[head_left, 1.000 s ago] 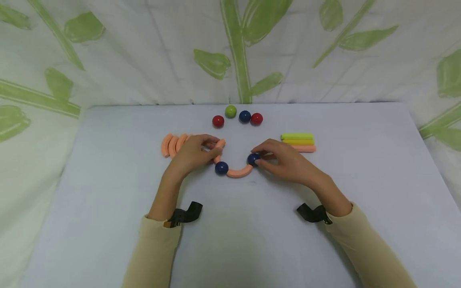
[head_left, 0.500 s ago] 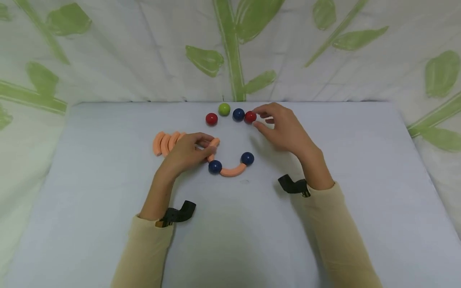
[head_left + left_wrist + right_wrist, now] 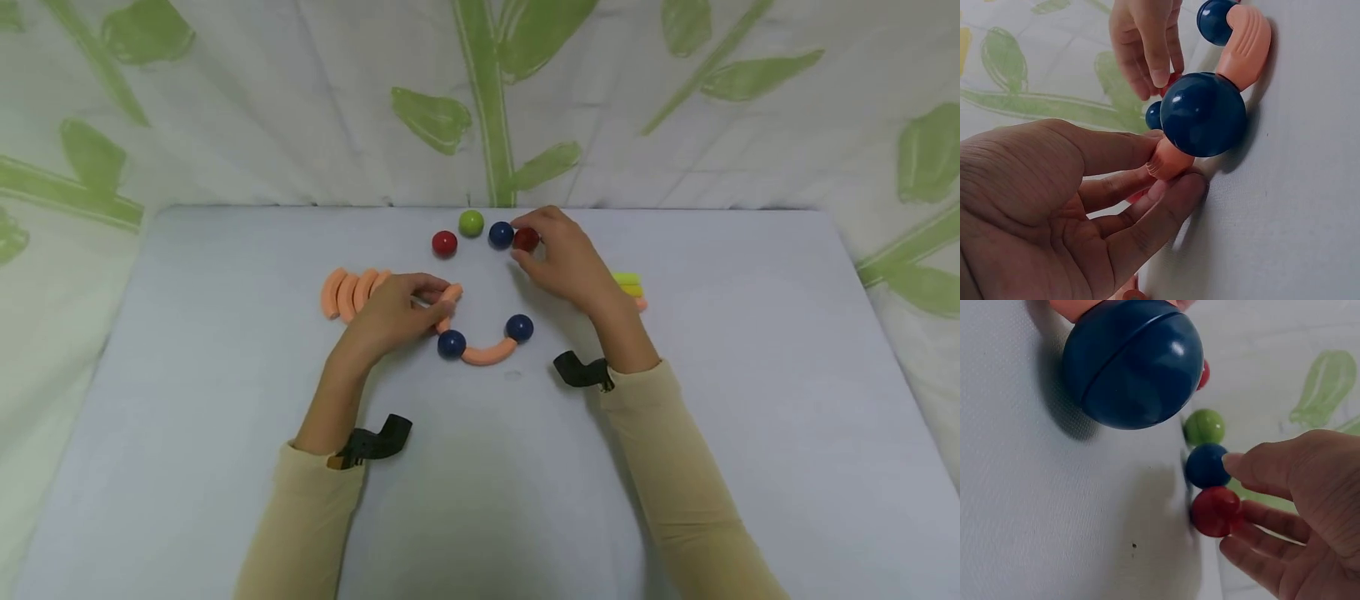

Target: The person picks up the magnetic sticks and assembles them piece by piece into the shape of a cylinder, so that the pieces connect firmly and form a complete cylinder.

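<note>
My left hand (image 3: 420,307) grips the upper end of an orange curved piece (image 3: 451,298), which meets a blue ball (image 3: 452,343). A second orange curve (image 3: 489,354) runs from that ball to another blue ball (image 3: 519,327). In the left wrist view my thumb and fingers pinch the curved piece (image 3: 1169,159) just behind the near blue ball (image 3: 1204,115). My right hand (image 3: 542,250) is at the back of the table with its fingers curled round a red ball (image 3: 525,239). In the right wrist view the fingertips (image 3: 1244,509) close on that red ball (image 3: 1215,511).
A blue ball (image 3: 500,235), a green ball (image 3: 471,222) and another red ball (image 3: 445,243) lie in a row beside the held one. Several spare orange curves (image 3: 347,292) lie left of my left hand. Coloured sticks (image 3: 628,285) show partly behind my right wrist.
My right hand left the right blue ball of the chain, reached to the back row and closed on the red ball. My left hand stayed on the curved piece.
</note>
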